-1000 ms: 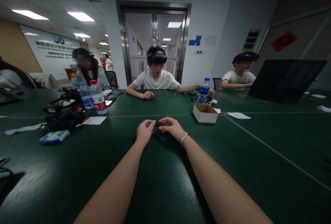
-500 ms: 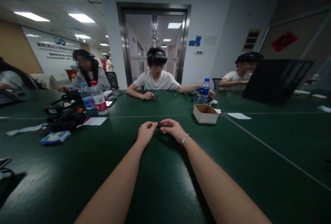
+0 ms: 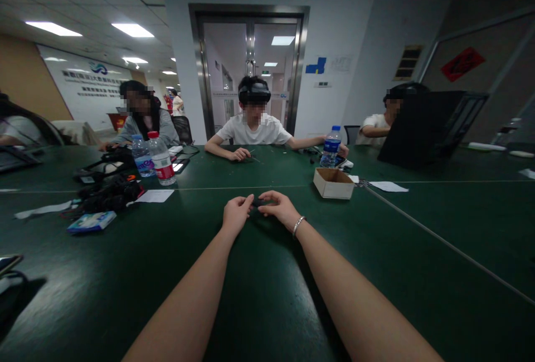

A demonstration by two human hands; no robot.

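Between my two hands is a small dark object (image 3: 257,202), too small and too covered by fingers for its kind to show. My left hand (image 3: 237,214) pinches its left end with thumb and fingertips. The fingers of my right hand (image 3: 281,210), with a silver bracelet at the wrist, close on its right end. Both hands are low over the green table (image 3: 259,295). To the right of my hands stands a small open cardboard box (image 3: 334,188), apart from them.
Across the table sits a person with a headset (image 3: 254,111). A water bottle (image 3: 330,147) stands behind the box; two more bottles (image 3: 161,159) are at left, near dark straps (image 3: 108,192) and a blue packet (image 3: 92,223). A large black panel (image 3: 426,128) is at right.
My hands keep nearly the same hold on the small dark object. At the right, the black panel has shifted left and now hides more of the person behind it.
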